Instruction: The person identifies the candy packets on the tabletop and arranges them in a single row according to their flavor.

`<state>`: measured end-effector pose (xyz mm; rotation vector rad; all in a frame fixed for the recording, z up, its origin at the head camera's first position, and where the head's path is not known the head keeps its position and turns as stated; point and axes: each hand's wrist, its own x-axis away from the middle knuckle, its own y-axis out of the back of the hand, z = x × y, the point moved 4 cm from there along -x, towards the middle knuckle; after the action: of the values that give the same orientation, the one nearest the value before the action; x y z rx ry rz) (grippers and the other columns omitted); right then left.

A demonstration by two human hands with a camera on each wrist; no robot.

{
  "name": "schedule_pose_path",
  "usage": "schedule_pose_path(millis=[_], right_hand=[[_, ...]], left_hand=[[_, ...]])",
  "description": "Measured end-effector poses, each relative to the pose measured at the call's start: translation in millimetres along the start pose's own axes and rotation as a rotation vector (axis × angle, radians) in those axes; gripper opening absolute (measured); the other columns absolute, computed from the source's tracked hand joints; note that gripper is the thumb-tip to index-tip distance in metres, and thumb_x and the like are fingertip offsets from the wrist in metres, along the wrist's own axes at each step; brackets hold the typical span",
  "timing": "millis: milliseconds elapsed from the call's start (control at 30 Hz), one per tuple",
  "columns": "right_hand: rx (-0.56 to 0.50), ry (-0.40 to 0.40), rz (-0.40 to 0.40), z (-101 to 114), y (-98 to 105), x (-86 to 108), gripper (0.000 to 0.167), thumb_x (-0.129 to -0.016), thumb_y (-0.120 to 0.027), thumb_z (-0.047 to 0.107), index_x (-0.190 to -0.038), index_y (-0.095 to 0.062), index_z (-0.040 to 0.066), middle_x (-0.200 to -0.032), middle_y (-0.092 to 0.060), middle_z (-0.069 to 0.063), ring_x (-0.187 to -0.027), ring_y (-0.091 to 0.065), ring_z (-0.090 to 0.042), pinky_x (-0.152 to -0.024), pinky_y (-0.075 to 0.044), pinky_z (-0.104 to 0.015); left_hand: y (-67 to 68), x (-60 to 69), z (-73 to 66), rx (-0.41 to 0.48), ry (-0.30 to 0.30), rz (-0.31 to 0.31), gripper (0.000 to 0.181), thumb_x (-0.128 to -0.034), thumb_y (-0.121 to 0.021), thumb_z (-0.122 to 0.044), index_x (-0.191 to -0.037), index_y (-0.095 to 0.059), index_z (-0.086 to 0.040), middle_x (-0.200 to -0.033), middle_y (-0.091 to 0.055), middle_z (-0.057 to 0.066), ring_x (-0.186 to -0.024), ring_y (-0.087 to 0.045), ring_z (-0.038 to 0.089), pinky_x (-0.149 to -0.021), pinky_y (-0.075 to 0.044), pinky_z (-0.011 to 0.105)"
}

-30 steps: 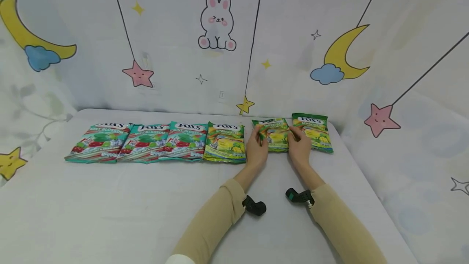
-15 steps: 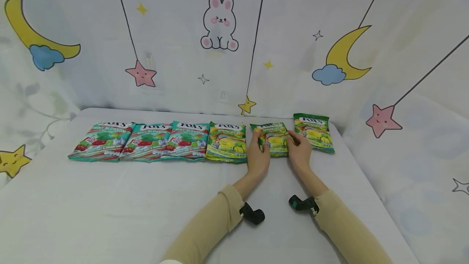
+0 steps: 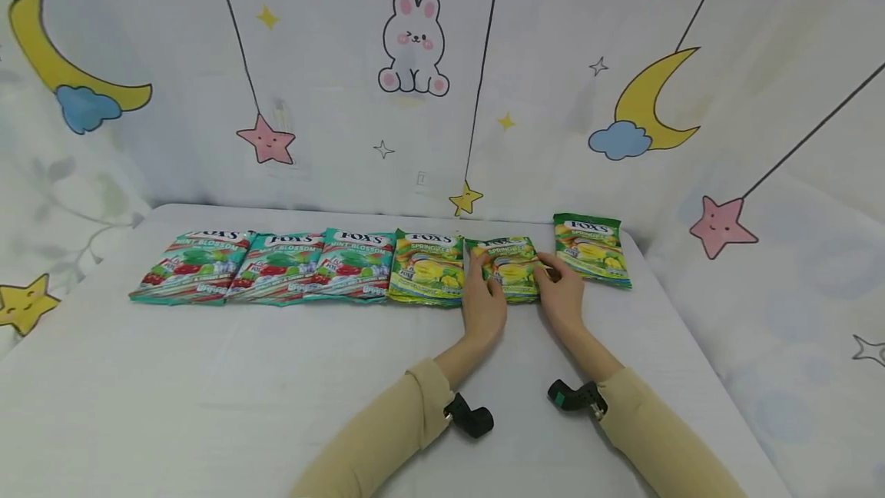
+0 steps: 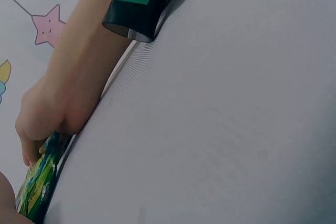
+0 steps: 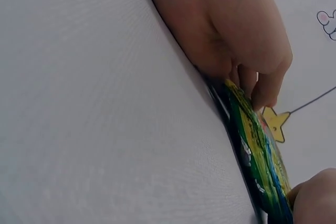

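A green-and-yellow Fox's candy bag [image 3: 515, 271] lies flat on the table between both hands. My left hand [image 3: 484, 306] grips its left edge, and my right hand [image 3: 561, 298] holds its right edge, fingers on top. The left wrist view shows the right hand [image 4: 47, 108] over the bag [image 4: 39, 184]. From the right wrist, the left hand [image 5: 236, 35] is seen on the bag [image 5: 257, 150], with part of the right hand [image 5: 317, 200] at the corner. Another yellow-green bag [image 3: 429, 271] lies just left, at or near touching; the exact gap is hidden by the left hand.
Three teal-and-red Fox's bags, the leftmost one [image 3: 197, 267] included, continue the row leftward. A separate yellow-green bag [image 3: 592, 248] lies at the far right, near the table's back edge. White cloth covers the table [image 3: 242, 390], and a patterned backdrop [image 3: 346, 114] rises behind.
Both hands have drawn the candy bag toward the person and slightly left, closer to the row. A wider gap now separates it from the far-right bag.
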<state>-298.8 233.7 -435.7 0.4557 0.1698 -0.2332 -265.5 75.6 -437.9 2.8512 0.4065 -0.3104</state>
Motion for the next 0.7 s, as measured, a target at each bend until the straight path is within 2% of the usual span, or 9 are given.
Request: schedule_pose_path(millis=[133, 300, 567, 700], right_hand=[[0.006, 0.004, 0.002, 2, 0, 4.8, 0.035, -0.099, -0.061, 0.019, -0.133, -0.064, 0.009, -0.134, -0.063, -0.011, -0.109, -0.061, -0.024, -0.076, -0.043, -0.01], [0.023, -0.023, 0.021, 3, -1, 11.2, 0.036, -0.099, -0.06, 0.021, -0.133, -0.064, 0.01, -0.13, -0.065, -0.012, -0.106, -0.062, -0.023, -0.072, -0.045, -0.011], [0.044, -0.01, -0.007, 4, -2, 16.7, 0.033, -0.099, -0.062, 0.02, -0.13, -0.066, 0.008, -0.124, -0.068, -0.012, -0.101, -0.062, -0.021, -0.071, -0.045, -0.01], [0.054, -0.006, -0.018, 4, -3, 17.3, 0.033, -0.098, -0.063, 0.019, -0.128, -0.066, 0.007, -0.12, -0.068, -0.014, -0.099, -0.062, -0.021, -0.071, -0.045, -0.01]], left_hand=[[1.3, 2.0, 0.9, -0.01, 0.017, -0.007, 0.046, -0.1028, -0.045, -0.004, -0.149, -0.043, -0.007, -0.162, -0.031, 0.014, -0.145, -0.037, 0.028, -0.113, -0.039, 0.046], [4.7, 3.5, 2.7, -0.018, 0.052, -0.057, 0.048, -0.1031, -0.046, -0.006, -0.15, -0.041, -0.007, -0.158, -0.04, 0.009, -0.135, -0.049, 0.028, -0.104, -0.046, 0.046], [8.8, 5.3, 2.1, -0.009, 0.093, -0.105, 0.047, -0.1016, -0.048, -0.004, -0.149, -0.045, -0.004, -0.152, -0.047, 0.011, -0.14, -0.044, 0.024, -0.111, -0.041, 0.042], [10.2, 5.4, 1.0, -0.017, 0.077, -0.133, 0.045, -0.1005, -0.049, -0.001, -0.145, -0.048, -0.003, -0.149, -0.051, 0.012, -0.138, -0.047, 0.025, -0.11, -0.043, 0.042]])
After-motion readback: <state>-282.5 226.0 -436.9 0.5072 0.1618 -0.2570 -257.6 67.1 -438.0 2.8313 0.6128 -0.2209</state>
